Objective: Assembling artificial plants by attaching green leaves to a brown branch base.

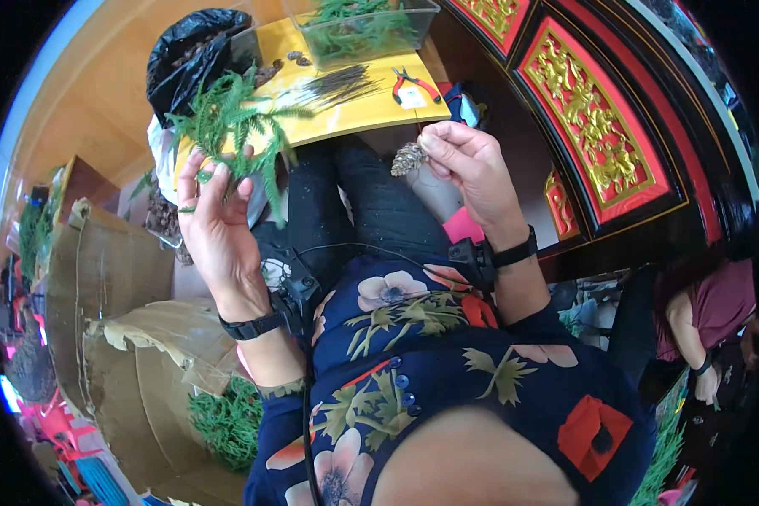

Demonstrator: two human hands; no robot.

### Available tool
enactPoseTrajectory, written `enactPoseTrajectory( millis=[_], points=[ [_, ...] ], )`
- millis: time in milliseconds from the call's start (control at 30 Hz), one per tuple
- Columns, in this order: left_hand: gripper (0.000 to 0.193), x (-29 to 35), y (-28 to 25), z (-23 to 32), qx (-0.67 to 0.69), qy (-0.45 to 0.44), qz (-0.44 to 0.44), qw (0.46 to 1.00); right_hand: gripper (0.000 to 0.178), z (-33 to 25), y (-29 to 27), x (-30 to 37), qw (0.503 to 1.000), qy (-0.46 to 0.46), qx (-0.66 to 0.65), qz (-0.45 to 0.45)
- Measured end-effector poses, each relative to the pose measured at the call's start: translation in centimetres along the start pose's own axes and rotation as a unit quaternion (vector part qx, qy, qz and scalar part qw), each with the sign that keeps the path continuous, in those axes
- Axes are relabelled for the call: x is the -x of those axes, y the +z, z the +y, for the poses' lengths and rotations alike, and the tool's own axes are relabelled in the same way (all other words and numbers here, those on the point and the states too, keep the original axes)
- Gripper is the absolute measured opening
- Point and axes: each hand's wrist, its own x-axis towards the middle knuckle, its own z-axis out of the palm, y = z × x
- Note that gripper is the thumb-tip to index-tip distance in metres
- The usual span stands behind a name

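Pine cone: brown with pale scale tips, held in the air just off the near edge of the tabletop, toward its right side.
Right hand: thumb and fingers are grasping the pine cone at its upper end; a thin dark stem or wire rises above them.
Left hand: palm is turned up, fingers half bent and touching the green branch; I cannot tell if they grasp it or only lie against it.
Green branch: spreads over the near left corner of the tabletop, and some of its tips hang down past the edge.
Tabletop: yellow, placed beyond the knees.
Dark wires: a loose bundle, lying in the middle of the tabletop.
Pliers: red handles, lying to the right of the wires.
Small cones: a few, on the far side of the wires.
Clear box: at the far edge, with green sprigs inside.
Black bag: far left, its mouth open.
Cardboard box: near left, with more greenery beside its torn flap.
Carved panel: red and gold, on the right.
Another person: at near right, partly visible.
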Motion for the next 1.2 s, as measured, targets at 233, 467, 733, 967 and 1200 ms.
enactPoseTrajectory(
  millis=[233, 467, 733, 967, 1200],
  points=[
    [0.030, 0.6, 1.3, 0.1, -0.027, 0.034, -0.013, 0.999, 0.013, 0.1, 0.7, 0.2, 1.000, 0.003, 0.010, -0.019],
    [0.029, 1.2, 1.9, 0.0, -0.068, 0.042, -0.029, 0.996, 0.014, 0.6, 1.0, 0.3, 1.000, 0.007, 0.013, -0.019],
    [0.033, 1.7, 2.8, -1.3, -0.157, 0.039, -0.063, 0.985, 0.015, 0.5, 0.7, 0.0, 0.999, 0.013, 0.005, -0.030],
    [0.042, 2.5, 4.0, -2.4, -0.182, 0.040, -0.099, 0.977, 0.015, -0.1, 1.4, 0.6, 0.997, -0.029, 0.051, -0.054],
    [0.044, 3.0, 4.5, -3.9, -0.191, 0.050, -0.153, 0.968, 0.015, 1.4, 2.1, 0.5, 0.987, -0.055, 0.049, -0.142]
  ],
)
